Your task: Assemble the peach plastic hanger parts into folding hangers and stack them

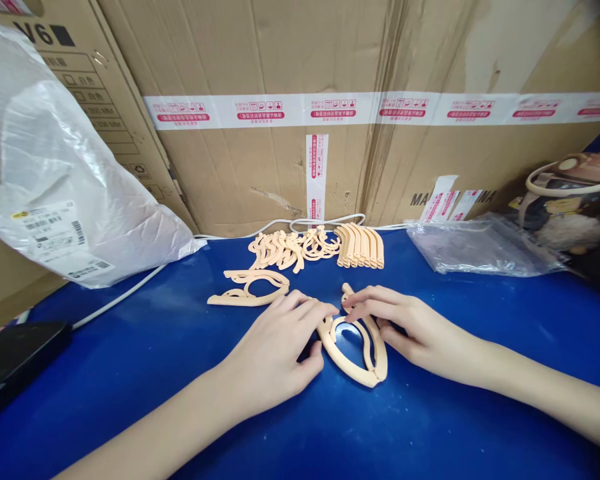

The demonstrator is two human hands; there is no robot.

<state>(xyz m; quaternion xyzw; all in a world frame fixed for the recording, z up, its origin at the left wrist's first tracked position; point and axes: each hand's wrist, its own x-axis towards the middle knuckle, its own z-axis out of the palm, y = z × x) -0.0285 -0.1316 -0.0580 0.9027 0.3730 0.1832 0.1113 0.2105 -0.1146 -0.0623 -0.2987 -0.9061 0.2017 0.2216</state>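
A beige plastic folding hanger (353, 368), its arms folded in toward each other, lies on the blue table between my hands. My left hand (285, 350) has its fingers closed on the hanger's left arm near the upper end. On the other side, my right hand (405, 323) grips the right arm and the part beside it, with the fingertips over the upper end. Just beyond my left hand rests another folded hanger (260, 275) of the same beige plastic. Farther back are a pile of loose hanger hooks (280, 250) and a row of curved hanger arms (361, 245).
Large cardboard boxes (260, 57) stand along the back of the blue table (300, 440). A white plastic bag (40, 153) leans at the left, above a black device (23, 363). A clear plastic bag (480, 247) lies at the back right. A white cable (120, 293) crosses the table.
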